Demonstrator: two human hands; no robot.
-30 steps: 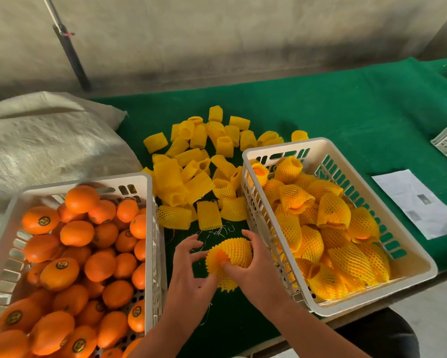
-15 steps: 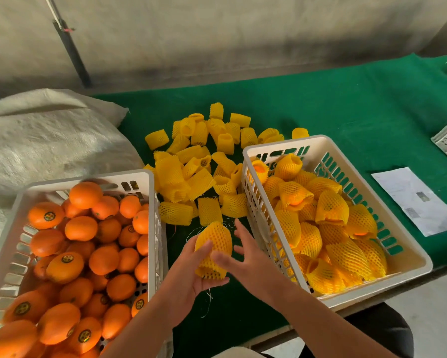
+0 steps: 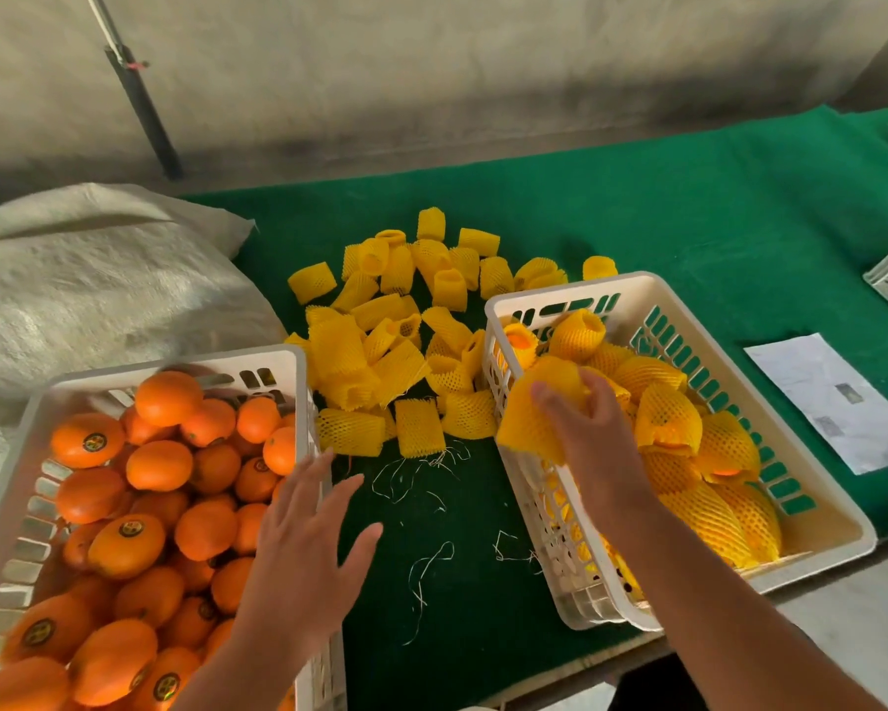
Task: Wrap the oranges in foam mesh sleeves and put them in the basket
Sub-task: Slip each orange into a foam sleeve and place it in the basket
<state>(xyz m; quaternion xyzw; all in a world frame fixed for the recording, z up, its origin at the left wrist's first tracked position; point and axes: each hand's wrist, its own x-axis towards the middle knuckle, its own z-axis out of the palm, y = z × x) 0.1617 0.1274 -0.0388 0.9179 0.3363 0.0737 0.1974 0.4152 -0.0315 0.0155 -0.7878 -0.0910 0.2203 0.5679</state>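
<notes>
Here the left hand hovers with fingers spread and empty, over the green cloth beside the basket of bare oranges. The right hand curls round a sleeved orange just above the near rim of the right basket, so placing is in hand. Next it likely needs lowering among the wrapped fruit, then a fresh orange and a sleeve from the loose sleeves beyond.
</notes>
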